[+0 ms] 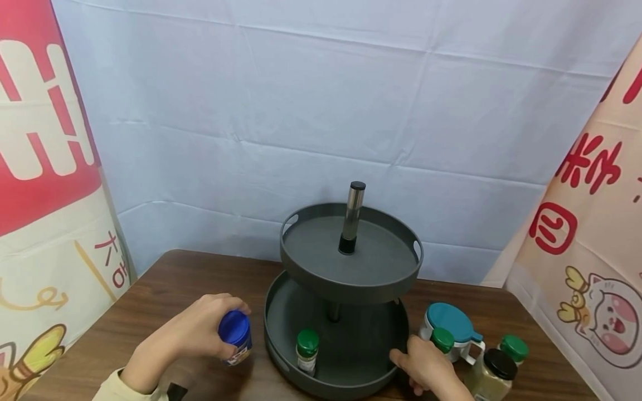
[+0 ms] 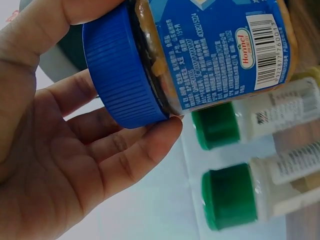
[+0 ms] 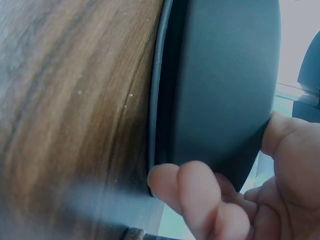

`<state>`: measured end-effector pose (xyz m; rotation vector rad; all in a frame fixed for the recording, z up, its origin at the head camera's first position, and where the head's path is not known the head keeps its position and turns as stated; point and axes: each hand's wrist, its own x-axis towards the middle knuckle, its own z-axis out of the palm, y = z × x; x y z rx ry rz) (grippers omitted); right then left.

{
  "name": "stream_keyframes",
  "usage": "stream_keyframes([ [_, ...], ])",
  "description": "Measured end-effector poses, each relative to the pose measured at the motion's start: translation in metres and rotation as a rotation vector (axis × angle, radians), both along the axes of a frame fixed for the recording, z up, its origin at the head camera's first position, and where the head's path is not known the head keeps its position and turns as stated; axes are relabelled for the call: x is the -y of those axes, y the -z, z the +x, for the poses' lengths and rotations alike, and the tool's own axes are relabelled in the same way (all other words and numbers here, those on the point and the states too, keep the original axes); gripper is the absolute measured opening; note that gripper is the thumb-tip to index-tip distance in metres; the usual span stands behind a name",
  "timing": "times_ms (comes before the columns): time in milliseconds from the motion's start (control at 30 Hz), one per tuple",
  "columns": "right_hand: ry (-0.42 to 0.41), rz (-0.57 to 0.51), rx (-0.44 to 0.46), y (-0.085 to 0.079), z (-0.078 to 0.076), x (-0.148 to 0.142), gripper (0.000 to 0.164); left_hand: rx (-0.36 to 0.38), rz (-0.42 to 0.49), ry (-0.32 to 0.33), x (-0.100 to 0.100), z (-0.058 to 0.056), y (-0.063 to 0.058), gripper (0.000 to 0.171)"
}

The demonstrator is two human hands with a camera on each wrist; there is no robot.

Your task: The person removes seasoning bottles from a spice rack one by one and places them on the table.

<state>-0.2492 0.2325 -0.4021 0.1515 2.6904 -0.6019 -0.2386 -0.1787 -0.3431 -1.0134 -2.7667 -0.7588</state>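
Note:
In the head view my left hand (image 1: 203, 328) holds a peanut butter jar (image 1: 243, 352) by its blue lid, left of a dark grey two-tier round tray (image 1: 273, 342). The left wrist view shows thumb and fingers around the lid (image 2: 122, 70), and a blue label with a barcode on the jar (image 2: 220, 50). My right hand (image 1: 426, 365) grips the lower tier at its right side. Up close, its thumb (image 3: 287, 132) lies at the upper edge of the wall (image 3: 225, 95) and the curled fingers are near the base. A green-capped spice bottle (image 1: 307, 352) stands inside the lower tier, front left.
To the right of the tray are a teal-lidded white container (image 1: 451, 323) with a handle, a black-capped jar (image 1: 494, 376) and green-capped bottles (image 1: 514, 348). A metal post (image 1: 353, 214) rises from the upper tier. Cloth (image 1: 301, 111) hangs behind the wooden table (image 1: 210, 273).

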Motion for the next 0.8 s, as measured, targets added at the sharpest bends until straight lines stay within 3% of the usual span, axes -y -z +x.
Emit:
stream_keyframes([
  [233,0.002,-0.012,0.009,0.0,0.0,0.001,0.035,0.089,0.021,-0.004,0.016,0.007,0.007,0.049],
  [533,0.004,-0.016,-0.008,-0.001,0.002,0.0,0.033,0.174,0.042,-0.063,0.038,0.015,0.016,0.049],
  [800,0.001,-0.024,-0.011,0.0,0.002,-0.001,0.033,0.29,0.043,-0.084,0.059,0.012,0.02,0.045],
])
